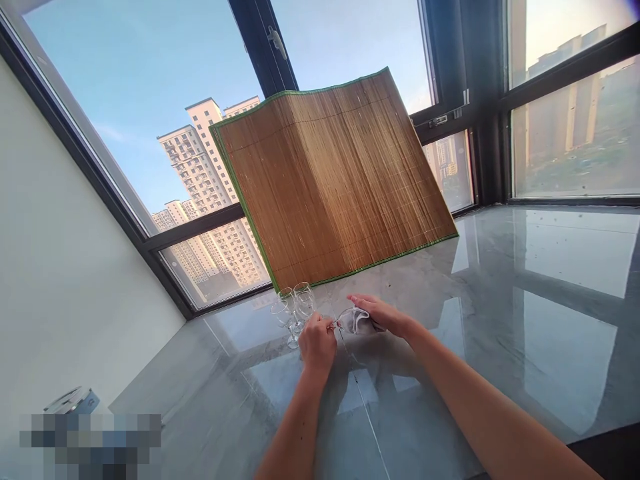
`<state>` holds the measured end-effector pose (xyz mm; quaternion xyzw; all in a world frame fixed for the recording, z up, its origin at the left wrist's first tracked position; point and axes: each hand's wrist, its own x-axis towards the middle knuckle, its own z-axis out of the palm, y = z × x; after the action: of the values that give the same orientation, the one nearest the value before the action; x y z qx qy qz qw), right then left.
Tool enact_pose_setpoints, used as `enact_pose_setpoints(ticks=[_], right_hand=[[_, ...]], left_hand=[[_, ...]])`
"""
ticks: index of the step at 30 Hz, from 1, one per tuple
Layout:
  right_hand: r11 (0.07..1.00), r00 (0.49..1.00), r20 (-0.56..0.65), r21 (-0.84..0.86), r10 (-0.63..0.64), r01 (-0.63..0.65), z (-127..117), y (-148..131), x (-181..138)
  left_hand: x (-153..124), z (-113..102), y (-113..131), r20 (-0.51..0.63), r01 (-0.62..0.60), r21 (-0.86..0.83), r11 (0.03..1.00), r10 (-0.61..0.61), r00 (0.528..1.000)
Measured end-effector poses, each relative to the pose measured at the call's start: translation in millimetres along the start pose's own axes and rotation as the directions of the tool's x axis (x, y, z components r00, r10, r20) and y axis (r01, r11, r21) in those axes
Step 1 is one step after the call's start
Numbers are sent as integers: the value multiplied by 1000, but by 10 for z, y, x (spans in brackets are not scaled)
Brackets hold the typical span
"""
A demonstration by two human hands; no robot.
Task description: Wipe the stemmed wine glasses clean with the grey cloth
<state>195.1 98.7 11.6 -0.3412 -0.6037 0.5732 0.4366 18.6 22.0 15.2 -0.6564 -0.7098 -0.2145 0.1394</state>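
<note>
My left hand (319, 343) is closed around the stem of a wine glass (346, 321), which lies sideways in the air above the grey surface. Its bowl points to the right. A greyish cloth (364, 323) with a white edge is pushed into the bowl. At the mouth of the glass, my right hand (377, 312) grips the cloth, its fingers reaching over the far side. Just beyond my left hand, several clear stemmed glasses (287, 313) stand upright close together.
A brown bamboo mat (340, 180) with green edging leans against the window behind the glasses. The glossy grey stone ledge (500, 293) carries window reflections. Dark window frames (480, 100) rise at the back, and a white wall (65, 253) is on the left. A partly blurred container (75, 400) stands at lower left.
</note>
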Motion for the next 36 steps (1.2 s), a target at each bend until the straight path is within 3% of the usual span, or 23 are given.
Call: enact_pose_setpoints(ticks=[3, 6, 13, 15, 17, 20, 23, 26, 29, 33, 36], right_hand=[[992, 992, 63, 53, 108, -111, -19, -16, -40], [985, 990, 62, 103, 129, -135, -42, -62, -66], [944, 999, 22, 330, 28, -33, -161, -125, -59], [910, 999, -43, 415, 0, 18, -193, -111, -21], [885, 982, -190, 459, 12, 78, -207, -79, 33], [905, 905, -423, 402, 51, 137, -185, -14, 110], [944, 867, -495, 308, 55, 116, -112, 34, 146], [965, 903, -430, 245, 25, 90, -7, 52, 137], [965, 959, -282, 249, -13, 86, 86, 60, 111], [947, 985, -165, 303, -57, 105, 155, 66, 75], [951, 992, -100, 292, -73, 99, 198, 52, 32]], left_hand=[[-2, 18, 10, -5, 1, -15, 1000, -1, 1000], [-6, 35, 23, -6, 7, -51, 999, -7, 1000], [-14, 63, 53, 0, 33, -241, 970, -33, 999], [-17, 90, 79, -4, 40, -302, 953, -43, 999], [-19, 133, 106, -5, 46, -348, 937, -51, 999], [-9, 212, 134, -10, 38, -425, 904, -46, 999], [10, 267, 151, -4, 83, -513, 854, -99, 995], [18, 286, 184, 16, 155, -609, 778, -183, 983], [5, 295, 245, 77, 211, -696, 686, -221, 972], [-24, 323, 321, 65, 163, -770, 617, -178, 982], [-36, 357, 333, 83, 163, -853, 495, -180, 980]])
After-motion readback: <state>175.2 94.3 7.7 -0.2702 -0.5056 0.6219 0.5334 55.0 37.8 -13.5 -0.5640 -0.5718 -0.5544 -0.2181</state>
